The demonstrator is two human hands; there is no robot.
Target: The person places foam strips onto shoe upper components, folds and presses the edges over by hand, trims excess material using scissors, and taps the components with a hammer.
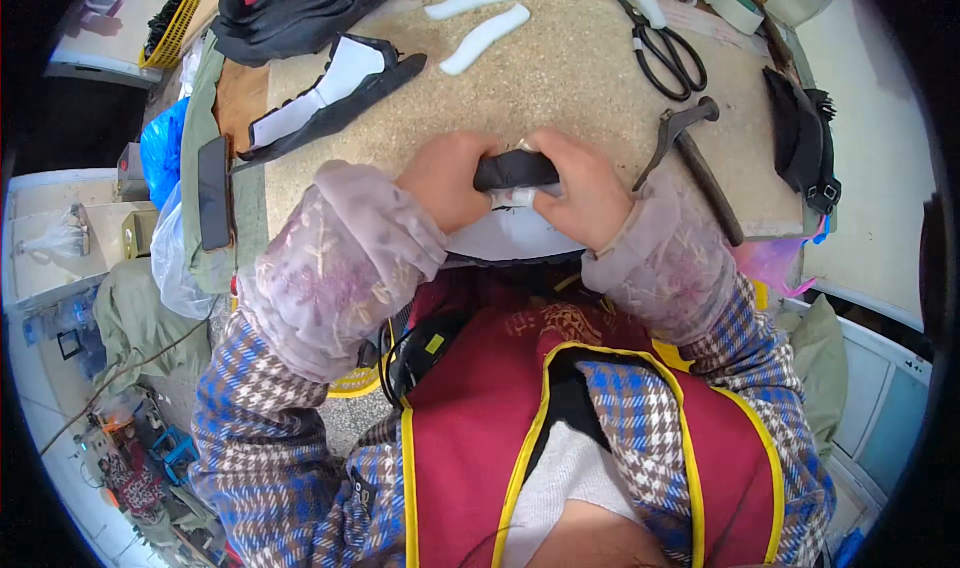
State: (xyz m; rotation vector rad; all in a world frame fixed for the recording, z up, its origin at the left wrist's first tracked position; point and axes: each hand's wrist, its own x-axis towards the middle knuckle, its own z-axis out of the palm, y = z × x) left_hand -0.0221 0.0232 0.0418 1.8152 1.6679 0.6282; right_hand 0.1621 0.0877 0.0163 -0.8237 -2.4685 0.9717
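Observation:
At the near edge of the worktable, a black shoe upper with a pale lining [515, 171] is gripped from both sides. My left hand [447, 180] is closed on its left side, thumb toward the middle. Opposite it, my right hand [583, 188] closes on the right side, with a small white piece beside the thumb. The pale lining hangs toward my apron, and the hands hide part of the upper. A second black upper with white lining [335, 93] lies to the left. Right of my right hand rest a hammer [705, 173] and black-handled scissors [672, 60].
White padding strips [487, 40] lie at the back of the table [560, 78]. Black material [295, 23] is heaped at back left, and a phone [214, 193] lies at the left edge. Black strapped pieces [800, 138] sit at the right edge; a tape roll [737, 10] stands at back right.

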